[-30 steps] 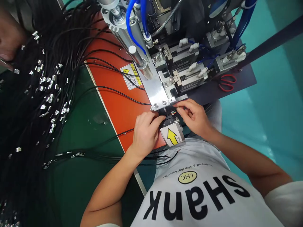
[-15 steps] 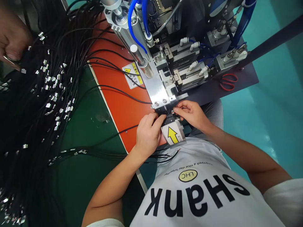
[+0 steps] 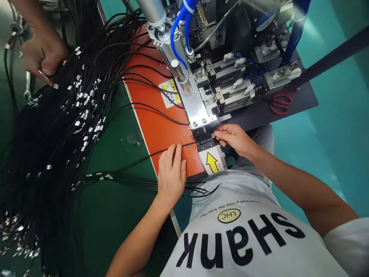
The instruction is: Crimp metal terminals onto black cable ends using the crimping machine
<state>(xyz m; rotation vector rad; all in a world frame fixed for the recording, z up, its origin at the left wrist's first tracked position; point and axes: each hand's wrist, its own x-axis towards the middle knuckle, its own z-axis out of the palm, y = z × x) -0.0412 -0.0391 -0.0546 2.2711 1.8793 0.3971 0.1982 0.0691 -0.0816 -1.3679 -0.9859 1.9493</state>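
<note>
My right hand pinches the end of a black cable at the front of a machine's feed block. This cable runs left from the block across an orange plate. My left hand lies on the plate with its fingers stretched out and close together, fingertips at the cable. Below the block, a white label with a yellow arrow faces up. Several loose black cables with bare ends pass beside my left wrist and reach my shirt.
Many black cables with silver tips are heaped on the green mat at left. Another person's hand is over the heap. Red-handled scissors lie right of the machine's cylinders. A wrench is at far left.
My left hand has moved left and down from the feed block onto the orange plate, its fingers straightening. My right hand stays at the block. The view has shifted slightly left.
</note>
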